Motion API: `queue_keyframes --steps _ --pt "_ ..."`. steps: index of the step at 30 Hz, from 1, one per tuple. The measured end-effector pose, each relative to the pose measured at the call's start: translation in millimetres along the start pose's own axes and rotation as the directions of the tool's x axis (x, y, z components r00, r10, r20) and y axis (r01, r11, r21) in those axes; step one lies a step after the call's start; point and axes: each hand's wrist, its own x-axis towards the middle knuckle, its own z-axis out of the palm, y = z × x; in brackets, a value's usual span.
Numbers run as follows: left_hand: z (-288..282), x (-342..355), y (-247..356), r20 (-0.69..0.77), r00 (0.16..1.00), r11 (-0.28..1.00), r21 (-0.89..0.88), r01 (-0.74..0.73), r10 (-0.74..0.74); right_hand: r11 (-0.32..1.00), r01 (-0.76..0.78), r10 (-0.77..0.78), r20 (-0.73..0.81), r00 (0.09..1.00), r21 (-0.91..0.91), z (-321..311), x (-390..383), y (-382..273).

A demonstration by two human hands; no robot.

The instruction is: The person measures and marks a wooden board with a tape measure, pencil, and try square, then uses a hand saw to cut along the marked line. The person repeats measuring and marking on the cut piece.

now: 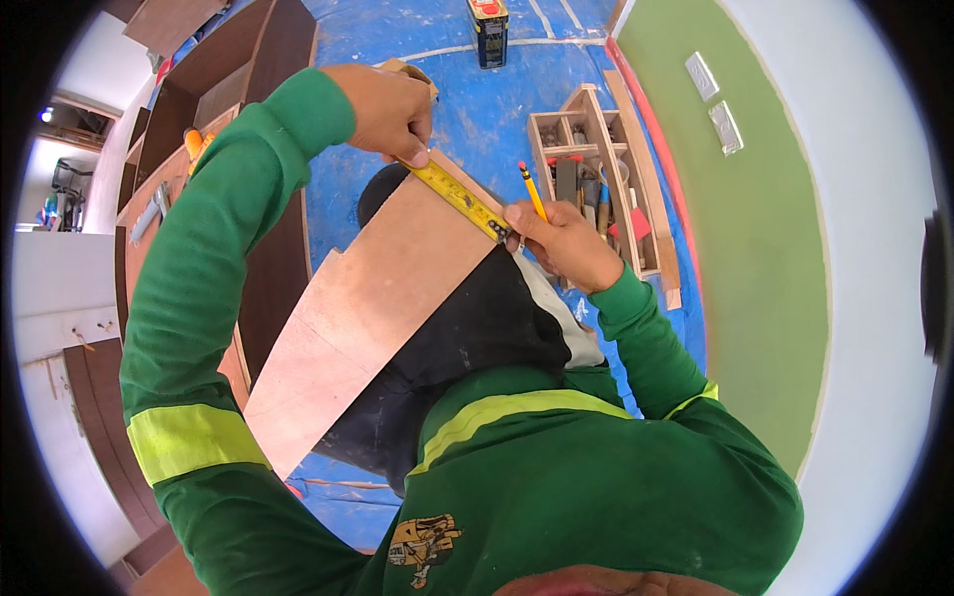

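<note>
A yellow tape measure blade (455, 197) lies across the far end of a thin, light-brown wooden panel (343, 313). My left hand (383, 109) pinches the blade at the panel's far left corner. At the blade's other end, by the right edge, my right hand (568, 245) presses its thumb and fingers on the tape and panel. A yellow pencil (534, 191) stands up from between the fingers of that same hand. The panel rests over my legs in black trousers (447, 363), tapering away from me, with a small notch in its left edge.
A wooden toolbox (593, 149) with hand tools stands right, beside a green wall (765, 258). Blue sheeting (452, 109) covers the floor, with a dark metal can (489, 35) beyond. At left are a dark brown cabinet (268, 60) and a grey-handled tool (151, 211).
</note>
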Motion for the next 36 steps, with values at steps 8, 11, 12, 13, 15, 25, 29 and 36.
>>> queue_keyframes --steps 8,11,12,13,15,25,29,36 --pt "-1 1 2 -0.023 0.999 0.999 0.028 -0.044 0.044 0.946 0.256 -0.278 -0.092 0.956 -0.198 -2 7 19" --pt "-1 0 4 -0.001 1.000 1.000 0.018 -0.022 0.022 0.969 0.219 -0.247 -0.392 0.886 -0.116 0 -12 -16" --pt "-3 2 6 -0.004 1.000 1.000 0.007 -0.022 0.022 0.945 0.322 -0.313 -0.436 0.844 -0.056 -4 -17 -28" --pt "-2 1 6 -0.001 1.000 1.000 -0.007 -0.012 0.012 0.906 0.423 -0.370 -0.474 0.799 0.004 -7 -18 -39" --pt "0 0 5 -0.004 1.000 1.000 0.000 -0.024 0.024 0.810 0.582 -0.499 -0.437 0.748 0.073 -13 -22 -53" --pt "-8 -2 7 0.048 0.998 0.999 -0.038 -0.031 0.033 0.671 0.713 -0.741 -0.138 0.657 -0.203 60 5 -27" --pt "-3 9 -20 0.095 0.991 0.993 -0.076 -0.084 0.092 0.648 0.701 -0.753 -0.109 0.649 -0.298 67 1 -25" --pt "-13 3 -22 0.022 0.997 0.998 -0.008 -0.070 0.070 0.627 0.753 -0.778 -0.205 0.594 -0.200 68 8 -17"
